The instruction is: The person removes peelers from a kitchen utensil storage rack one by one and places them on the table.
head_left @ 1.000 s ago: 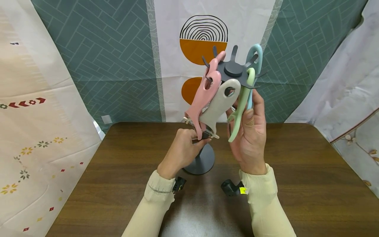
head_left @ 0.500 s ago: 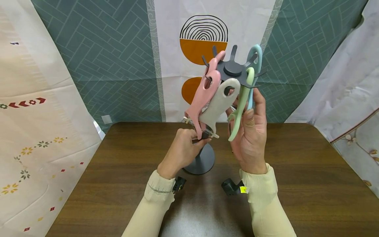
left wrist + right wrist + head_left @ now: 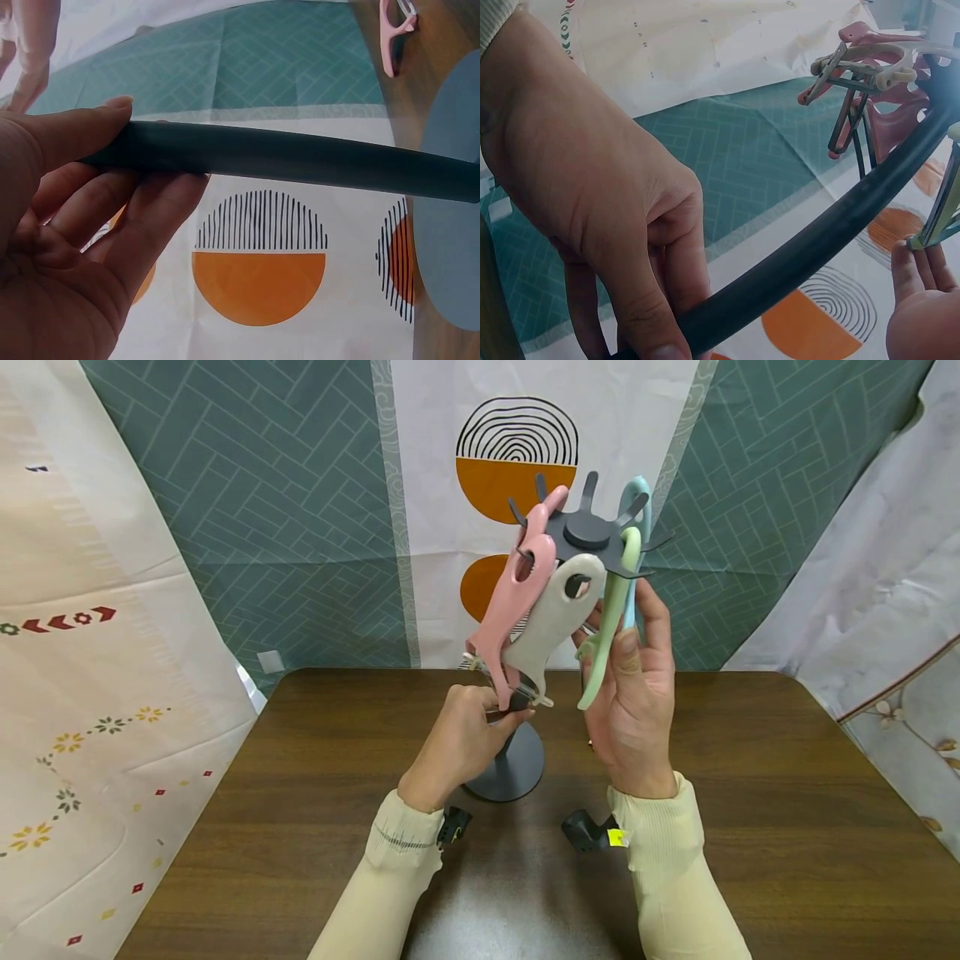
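Note:
A dark grey stand (image 3: 588, 529) with hooks radiating from its top carries several peelers. Pink peelers (image 3: 510, 602) hang at its left, beside an off-white peeler (image 3: 551, 618). Light green (image 3: 617, 602) and light blue (image 3: 631, 612) peelers hang at the right. My left hand (image 3: 468, 735) grips the stand's curved pole (image 3: 300, 156) below the peelers, thumb on one side and fingers on the other. My right hand (image 3: 637, 710) pinches the blue peeler between thumb and fingers, close behind the green one. The loop of the blue peeler overlaps a hook; its lower end is hidden.
The round grey base (image 3: 510, 768) stands on the brown wooden table (image 3: 300, 827). Another pink peeler (image 3: 388, 45) lies on the table in the left wrist view, mostly hidden behind my right hand in the head view. Patterned cloth (image 3: 300, 510) hangs behind the table.
The blue peeler's top has shifted slightly left and down, toward the stand's centre, with my right hand's fingers. The rack has risen a little. My left hand keeps its place on the pole.

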Action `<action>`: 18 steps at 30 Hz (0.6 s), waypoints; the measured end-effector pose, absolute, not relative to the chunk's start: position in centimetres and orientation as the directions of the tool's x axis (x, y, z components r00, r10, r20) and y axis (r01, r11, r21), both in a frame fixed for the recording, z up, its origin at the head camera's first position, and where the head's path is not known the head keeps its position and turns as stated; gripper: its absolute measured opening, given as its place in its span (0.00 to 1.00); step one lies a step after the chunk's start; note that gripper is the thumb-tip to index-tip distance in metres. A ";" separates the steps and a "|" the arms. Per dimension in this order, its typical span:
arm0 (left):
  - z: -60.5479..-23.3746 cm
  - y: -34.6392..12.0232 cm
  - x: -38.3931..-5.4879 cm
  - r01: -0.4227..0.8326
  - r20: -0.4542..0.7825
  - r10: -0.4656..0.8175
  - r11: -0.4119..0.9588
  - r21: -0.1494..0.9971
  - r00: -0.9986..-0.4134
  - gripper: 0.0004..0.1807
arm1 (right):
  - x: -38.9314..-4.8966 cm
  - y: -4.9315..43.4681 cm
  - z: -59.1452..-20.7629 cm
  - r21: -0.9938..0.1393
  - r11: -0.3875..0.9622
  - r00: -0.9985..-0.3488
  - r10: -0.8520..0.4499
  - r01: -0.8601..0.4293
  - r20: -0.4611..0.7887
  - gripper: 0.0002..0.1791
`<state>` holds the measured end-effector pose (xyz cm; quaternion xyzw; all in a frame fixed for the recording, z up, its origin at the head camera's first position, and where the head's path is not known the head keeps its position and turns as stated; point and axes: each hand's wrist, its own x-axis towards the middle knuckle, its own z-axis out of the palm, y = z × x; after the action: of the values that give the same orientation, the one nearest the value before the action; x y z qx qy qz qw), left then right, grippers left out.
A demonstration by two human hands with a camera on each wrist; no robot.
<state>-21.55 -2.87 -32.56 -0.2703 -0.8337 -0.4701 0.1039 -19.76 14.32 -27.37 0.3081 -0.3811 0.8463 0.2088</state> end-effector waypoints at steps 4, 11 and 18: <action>-32.6 -2.9 -21.6 0.541 0.420 0.351 0.410 0.734 -0.836 0.02 | -19.8 14.4 -27.3 -0.535 -0.597 -0.730 0.131 -0.598 0.671 0.31; -32.7 -2.9 -21.7 0.546 0.428 0.349 0.411 0.730 -0.834 0.03 | -19.8 14.4 -27.3 -0.528 -0.613 -0.742 0.151 -0.588 0.653 0.33; -32.8 -2.9 -21.6 0.534 0.422 0.340 0.388 0.751 -0.840 0.03 | -20.0 14.5 -27.4 -0.504 -0.629 -0.731 0.155 -0.592 0.664 0.34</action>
<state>-21.64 -2.86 -32.76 -0.2642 -0.8272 -0.4858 0.1001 -19.96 14.48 -27.40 0.2943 -0.3710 0.8532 0.2187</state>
